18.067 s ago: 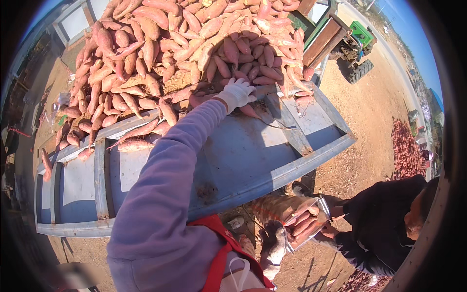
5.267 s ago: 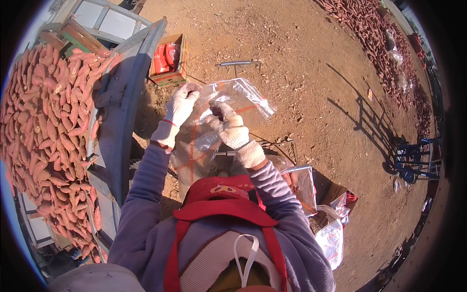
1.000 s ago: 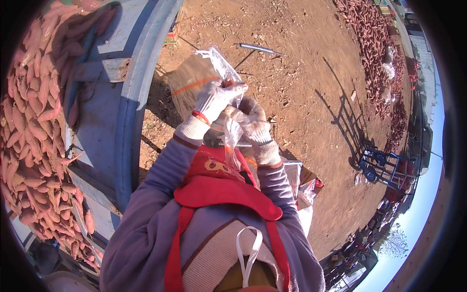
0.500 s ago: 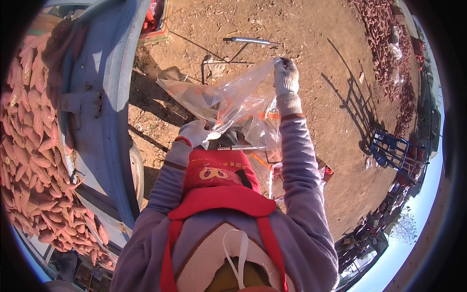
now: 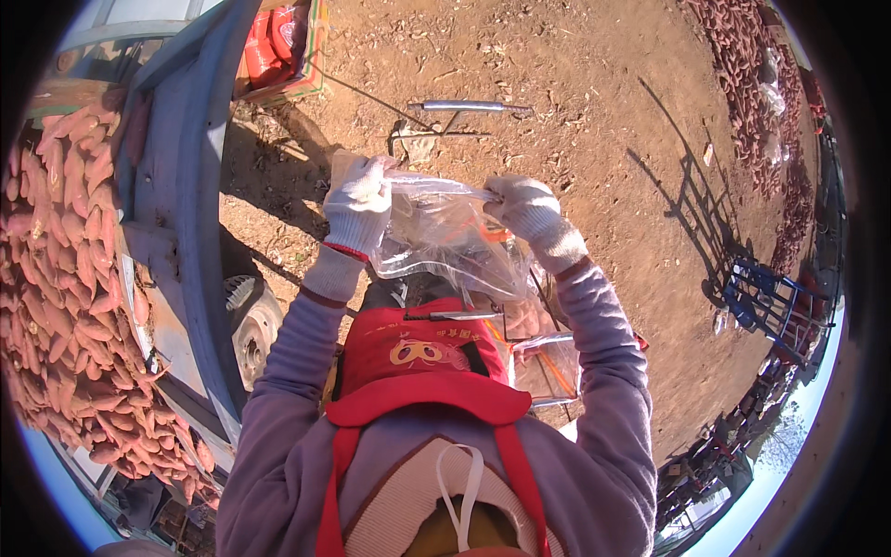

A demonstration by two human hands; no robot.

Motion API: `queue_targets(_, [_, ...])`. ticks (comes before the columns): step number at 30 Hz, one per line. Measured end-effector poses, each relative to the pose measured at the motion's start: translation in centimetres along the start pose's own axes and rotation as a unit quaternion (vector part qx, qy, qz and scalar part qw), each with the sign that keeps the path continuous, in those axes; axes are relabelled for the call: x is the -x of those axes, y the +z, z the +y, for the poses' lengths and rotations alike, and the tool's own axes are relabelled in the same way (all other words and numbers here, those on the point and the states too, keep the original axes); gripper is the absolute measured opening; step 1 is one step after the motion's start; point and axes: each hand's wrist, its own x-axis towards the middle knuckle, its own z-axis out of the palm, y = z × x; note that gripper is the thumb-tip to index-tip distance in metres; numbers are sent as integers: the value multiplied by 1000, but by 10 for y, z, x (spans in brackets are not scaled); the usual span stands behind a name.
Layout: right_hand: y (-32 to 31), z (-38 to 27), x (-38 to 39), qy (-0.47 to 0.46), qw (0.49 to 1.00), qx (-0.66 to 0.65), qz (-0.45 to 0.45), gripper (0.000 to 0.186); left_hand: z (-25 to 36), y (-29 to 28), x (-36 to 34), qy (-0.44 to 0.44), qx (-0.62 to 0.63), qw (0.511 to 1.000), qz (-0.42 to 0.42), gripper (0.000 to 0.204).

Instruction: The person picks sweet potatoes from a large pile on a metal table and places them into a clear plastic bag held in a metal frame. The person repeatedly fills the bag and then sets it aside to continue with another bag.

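Observation:
A clear plastic bag (image 5: 445,237) is stretched between my two gloved hands, its upper edge pulled taut. My left hand (image 5: 360,200), in a white knit glove, is closed on the bag's left end. At the right end, my right hand (image 5: 526,206) pinches the edge with bent fingers. The rest of the bag hangs in loose folds in front of my red apron (image 5: 418,343). Below it stands a metal frame with a grey-sleeved bar (image 5: 455,316), partly hidden by the bag and my body. Another clear bag with orange stripes (image 5: 548,367) sits by my right forearm.
A truck bed heaped with sweet potatoes (image 5: 70,306) is on the left, its wheel (image 5: 252,334) below. A carton with red packages (image 5: 278,56) lies at the upper left. Another sleeved bar (image 5: 473,107) stands ahead. A blue hand cart (image 5: 770,302) and more sweet potatoes (image 5: 742,84) are right.
My right hand has come down and nearer, and my left hand has moved forward, so both are about level. The bag has swung from a slanting stretch to a level one.

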Motion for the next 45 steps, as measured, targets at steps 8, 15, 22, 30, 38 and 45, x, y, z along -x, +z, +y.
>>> queue_targets(8, [1, 105, -36, 159, 814, -518, 210, 16, -11, 26, -61, -113, 305, 932, -162, 36])
queue_targets(15, [26, 115, -100, 199, 844, -386, 314, 30, -32, 61, -111, -110, 131, 985, -21, 41])
queue_targets(22, [34, 140, -123, 82, 841, -468, 258, 41, -71, 106, -123, -64, 209, 973, -78, 40])
queue_targets(30, [32, 137, -124, 72, 829, -495, 252, 47, -65, 109, -119, -100, 387, 913, -77, 35])
queue_targets(38, [27, 139, -122, 98, 916, -287, 263, 44, -84, 132, -108, 10, -123, 988, -88, 41])
queue_targets(45, [25, 127, -123, 49, 923, -218, 313, 48, -72, 124, -108, -125, 187, 973, -55, 35])
